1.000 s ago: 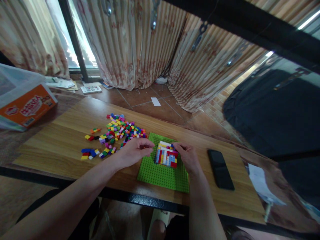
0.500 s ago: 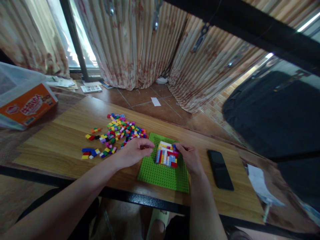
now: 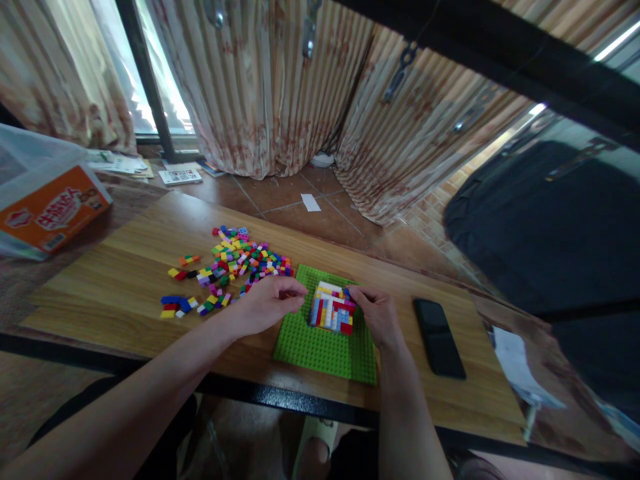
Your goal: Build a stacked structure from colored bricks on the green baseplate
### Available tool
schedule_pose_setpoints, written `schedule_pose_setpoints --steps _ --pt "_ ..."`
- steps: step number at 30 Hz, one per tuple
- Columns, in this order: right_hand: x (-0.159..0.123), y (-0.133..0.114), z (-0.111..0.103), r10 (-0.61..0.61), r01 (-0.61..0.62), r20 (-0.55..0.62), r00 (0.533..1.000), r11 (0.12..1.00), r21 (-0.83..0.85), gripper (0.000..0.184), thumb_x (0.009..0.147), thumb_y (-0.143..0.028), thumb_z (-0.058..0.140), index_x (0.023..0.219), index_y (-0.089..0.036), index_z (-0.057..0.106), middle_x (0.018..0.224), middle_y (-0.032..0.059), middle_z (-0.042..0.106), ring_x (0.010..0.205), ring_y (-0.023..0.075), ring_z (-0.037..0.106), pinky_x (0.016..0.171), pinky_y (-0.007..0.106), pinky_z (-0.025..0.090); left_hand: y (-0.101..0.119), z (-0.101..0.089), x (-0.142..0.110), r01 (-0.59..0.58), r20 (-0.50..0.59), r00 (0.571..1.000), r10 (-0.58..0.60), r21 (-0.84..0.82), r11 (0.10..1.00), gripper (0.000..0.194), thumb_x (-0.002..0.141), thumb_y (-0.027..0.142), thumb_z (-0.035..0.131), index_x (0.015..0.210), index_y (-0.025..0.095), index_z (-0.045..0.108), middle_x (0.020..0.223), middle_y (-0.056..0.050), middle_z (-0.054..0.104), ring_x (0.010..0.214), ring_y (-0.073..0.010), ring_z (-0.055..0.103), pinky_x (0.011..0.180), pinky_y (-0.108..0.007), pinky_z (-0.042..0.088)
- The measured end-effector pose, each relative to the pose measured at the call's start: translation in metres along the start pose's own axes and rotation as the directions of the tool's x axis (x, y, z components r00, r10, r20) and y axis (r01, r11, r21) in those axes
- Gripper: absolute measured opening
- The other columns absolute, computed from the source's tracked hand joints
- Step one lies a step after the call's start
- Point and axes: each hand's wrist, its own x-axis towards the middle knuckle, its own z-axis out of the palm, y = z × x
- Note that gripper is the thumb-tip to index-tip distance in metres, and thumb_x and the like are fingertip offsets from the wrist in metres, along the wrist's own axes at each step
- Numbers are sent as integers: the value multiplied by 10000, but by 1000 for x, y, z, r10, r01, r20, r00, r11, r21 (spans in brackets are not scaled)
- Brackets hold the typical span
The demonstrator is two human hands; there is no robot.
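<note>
Multicoloured plastic-brick build (image 3: 331, 310) sits on green studded plastic baseplate (image 3: 320, 360). Right hand (image 3: 377, 313) nearer, fingertips together at small blue plastic brick (image 3: 347, 293), baseplate's far-right part; grip and brick's long axis unclear. Left hand (image 3: 270, 305) half open, apparently empty, over baseplate's left edge.
</note>
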Motion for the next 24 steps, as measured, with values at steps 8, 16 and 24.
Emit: schedule_pose_setpoints --steps 8,16,24 --pt "1 6 -1 -60 60 8 998 995 -78 385 658 -553 735 804 -199 773 777 43 744 792 220 656 770 342 497 -1 2 0 -14 -7 1000 15 24 1000 192 771 308 585 851 171 692 689 -3 643 637 -136 555 589 -238 412" --pt "-1 4 0 -78 82 57 995 994 -78 398 687 -567 709 817 -194 766 778 34 740 763 202 647 730 317 492 2 -3 0 -18 -18 1000 19 31 999 215 760 312 590 885 165 686 774 -17 669 705 -145 587 641 -252 451" --pt "2 -3 -13 -125 137 -305 944 990 18 468 749 -595 622 900 -163 722 835 98 732 788 209 673 592 276 482 5 -16 -1 -37 -102 994 32 -49 998 258 760 354 617 906 156 693 806 -35 699 719 -156 622 665 -274 484"
